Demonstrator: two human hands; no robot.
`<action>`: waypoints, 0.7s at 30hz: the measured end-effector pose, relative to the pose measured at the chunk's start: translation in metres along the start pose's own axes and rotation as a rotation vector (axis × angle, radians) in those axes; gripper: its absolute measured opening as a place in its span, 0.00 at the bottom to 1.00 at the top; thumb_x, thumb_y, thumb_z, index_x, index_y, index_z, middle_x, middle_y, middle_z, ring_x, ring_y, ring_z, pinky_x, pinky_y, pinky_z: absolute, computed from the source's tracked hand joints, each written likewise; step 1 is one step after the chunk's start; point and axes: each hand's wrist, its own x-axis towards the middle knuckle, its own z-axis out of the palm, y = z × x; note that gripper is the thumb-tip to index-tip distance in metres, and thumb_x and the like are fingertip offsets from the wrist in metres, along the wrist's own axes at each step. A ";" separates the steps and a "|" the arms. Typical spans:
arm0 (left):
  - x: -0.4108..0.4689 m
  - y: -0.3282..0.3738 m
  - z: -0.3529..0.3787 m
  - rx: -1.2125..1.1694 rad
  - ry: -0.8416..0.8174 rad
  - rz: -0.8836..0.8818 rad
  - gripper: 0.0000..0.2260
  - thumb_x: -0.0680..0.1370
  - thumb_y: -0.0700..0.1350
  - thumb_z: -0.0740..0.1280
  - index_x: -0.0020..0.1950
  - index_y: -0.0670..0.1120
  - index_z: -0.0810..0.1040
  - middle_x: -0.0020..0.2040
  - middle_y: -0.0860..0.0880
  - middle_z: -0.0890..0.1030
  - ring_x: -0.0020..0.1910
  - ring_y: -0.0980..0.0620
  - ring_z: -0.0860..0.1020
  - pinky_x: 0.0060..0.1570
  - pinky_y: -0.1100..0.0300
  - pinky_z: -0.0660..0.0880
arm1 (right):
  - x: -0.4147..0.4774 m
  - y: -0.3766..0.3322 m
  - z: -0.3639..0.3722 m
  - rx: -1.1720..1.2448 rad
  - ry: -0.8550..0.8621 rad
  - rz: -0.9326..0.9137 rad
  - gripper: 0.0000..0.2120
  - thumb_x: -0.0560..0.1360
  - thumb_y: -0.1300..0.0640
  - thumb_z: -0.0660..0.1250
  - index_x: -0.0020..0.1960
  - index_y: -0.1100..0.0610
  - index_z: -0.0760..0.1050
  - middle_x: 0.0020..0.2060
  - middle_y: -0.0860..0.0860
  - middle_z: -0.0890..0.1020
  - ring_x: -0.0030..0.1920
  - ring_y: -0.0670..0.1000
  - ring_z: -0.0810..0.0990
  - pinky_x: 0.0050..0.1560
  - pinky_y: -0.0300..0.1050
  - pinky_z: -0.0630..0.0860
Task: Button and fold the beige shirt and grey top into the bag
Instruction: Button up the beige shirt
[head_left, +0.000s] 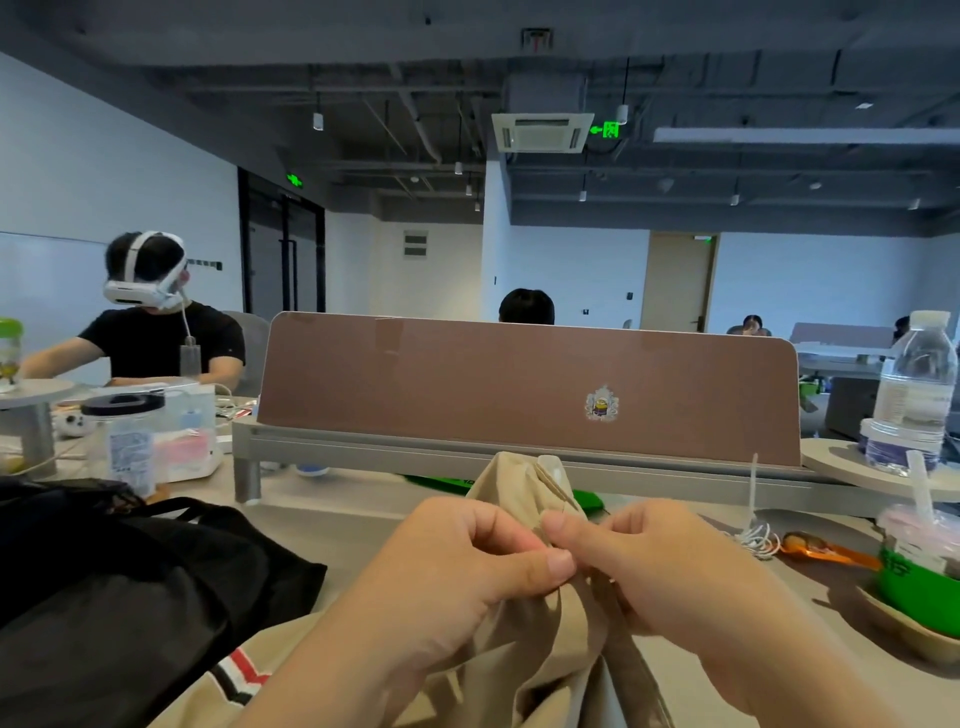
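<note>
Biggest thing here is the pale tabletop (337, 525), with one long brown divider panel (467, 384) standing across its far side. On the left of the tabletop sits one black bag (130, 587), slumped, handle loop lying on top.

One beige shirt (540, 649) is right in front of the person, just right of the bag and lifted off the tabletop at the middle. It's bunched into a ridge whose long axis runs from the person's lap up and away, with the top end pointing at the divider. There's a red, white and black striped patch (239, 675) on the part that lies low left.

Two hands are on it. The left hand (467, 566) and right hand (670, 561) meet at the middle of the ridge, nearly touching, and both sets of fingers (553, 564) are curled in tight and pinching the fabric edge. Whether there's a button between them I can't tell.

Smaller stuff: one clear water bottle (914, 384) far right, one green cup (919, 577) below it, and one jar with a black lid (124, 441) on the left.
</note>
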 end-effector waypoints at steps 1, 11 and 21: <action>-0.002 0.002 0.000 0.010 -0.004 0.002 0.05 0.67 0.43 0.77 0.33 0.45 0.83 0.30 0.50 0.83 0.30 0.61 0.78 0.33 0.69 0.75 | -0.001 0.000 0.000 -0.012 -0.024 0.000 0.26 0.65 0.36 0.69 0.41 0.61 0.79 0.31 0.53 0.79 0.34 0.52 0.77 0.43 0.49 0.75; -0.002 0.004 -0.011 -0.087 0.079 -0.004 0.16 0.70 0.36 0.71 0.26 0.45 0.70 0.24 0.49 0.72 0.23 0.55 0.70 0.28 0.65 0.70 | 0.000 -0.002 -0.009 0.554 -0.234 -0.120 0.03 0.72 0.67 0.58 0.41 0.61 0.68 0.30 0.55 0.66 0.29 0.49 0.61 0.29 0.41 0.65; -0.007 0.005 -0.012 -0.056 -0.007 -0.160 0.23 0.65 0.57 0.72 0.52 0.44 0.76 0.23 0.56 0.73 0.20 0.60 0.67 0.21 0.70 0.64 | 0.010 0.001 0.000 0.733 -0.128 -0.198 0.15 0.75 0.62 0.59 0.51 0.75 0.74 0.43 0.62 0.76 0.43 0.58 0.72 0.46 0.53 0.68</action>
